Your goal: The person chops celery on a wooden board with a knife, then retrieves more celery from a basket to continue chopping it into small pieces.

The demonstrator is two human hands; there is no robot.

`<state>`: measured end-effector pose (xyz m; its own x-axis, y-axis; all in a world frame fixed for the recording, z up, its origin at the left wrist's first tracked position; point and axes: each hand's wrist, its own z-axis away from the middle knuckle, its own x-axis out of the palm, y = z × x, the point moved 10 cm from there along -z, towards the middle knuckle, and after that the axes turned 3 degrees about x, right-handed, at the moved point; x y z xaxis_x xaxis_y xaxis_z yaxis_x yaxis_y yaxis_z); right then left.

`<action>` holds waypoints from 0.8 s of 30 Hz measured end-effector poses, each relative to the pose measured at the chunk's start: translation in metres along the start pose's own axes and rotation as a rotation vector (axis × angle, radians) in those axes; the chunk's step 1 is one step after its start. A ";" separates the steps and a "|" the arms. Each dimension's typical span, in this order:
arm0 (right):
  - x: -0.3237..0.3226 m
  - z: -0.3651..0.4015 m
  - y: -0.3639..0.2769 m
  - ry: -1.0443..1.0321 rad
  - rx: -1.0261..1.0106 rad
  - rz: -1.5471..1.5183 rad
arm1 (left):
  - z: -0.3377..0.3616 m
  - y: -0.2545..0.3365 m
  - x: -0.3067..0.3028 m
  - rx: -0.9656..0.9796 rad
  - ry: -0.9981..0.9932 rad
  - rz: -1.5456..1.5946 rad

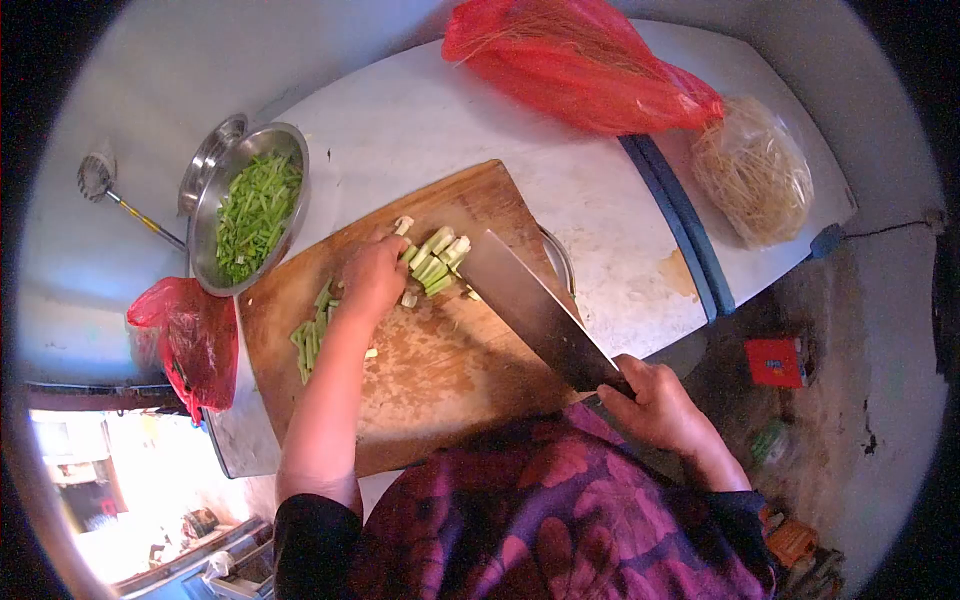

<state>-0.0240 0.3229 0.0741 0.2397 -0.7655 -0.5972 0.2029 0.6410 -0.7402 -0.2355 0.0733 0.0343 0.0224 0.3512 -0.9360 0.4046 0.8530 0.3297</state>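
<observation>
My right hand [658, 402] is closed around the handle of a large cleaver [530, 315]. Its broad blade slants over a wooden cutting board [430, 380], with the far end beside a small pile of thick, pale green stalk pieces [435, 262] that look like celery. At the left of that pile my left hand [376, 275] has its fingers curled in against the pieces; the fingertips are partly hidden. A whitish stalk end [403, 225] shows just beyond the fingers. Thinner cut green stalks [308, 340] lie on the board, partly behind my left forearm.
A steel bowl [300, 190] of chopped greens stands at the board's upper left. Close by are a skimmer [98, 178] and a red plastic bag [200, 340]. A large red bag [590, 65] and a clear bag of noodle-like strands [752, 178] lie on the white table [390, 120].
</observation>
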 end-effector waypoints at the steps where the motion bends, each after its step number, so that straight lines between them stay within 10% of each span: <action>1: 0.001 0.001 0.001 0.002 -0.015 -0.008 | 0.000 0.002 0.000 0.030 -0.019 -0.023; 11: 0.017 -0.006 -0.036 -0.063 -0.159 0.158 | 0.157 0.057 -0.011 0.287 0.193 -0.061; 24: 0.052 -0.004 -0.070 -0.243 -0.288 0.376 | 0.171 0.063 -0.016 0.295 0.330 -0.069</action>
<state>-0.0296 0.2383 0.0934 0.4657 -0.4291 -0.7739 -0.2002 0.8008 -0.5645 -0.0543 0.0551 0.0493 -0.2875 0.4431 -0.8491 0.6393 0.7489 0.1744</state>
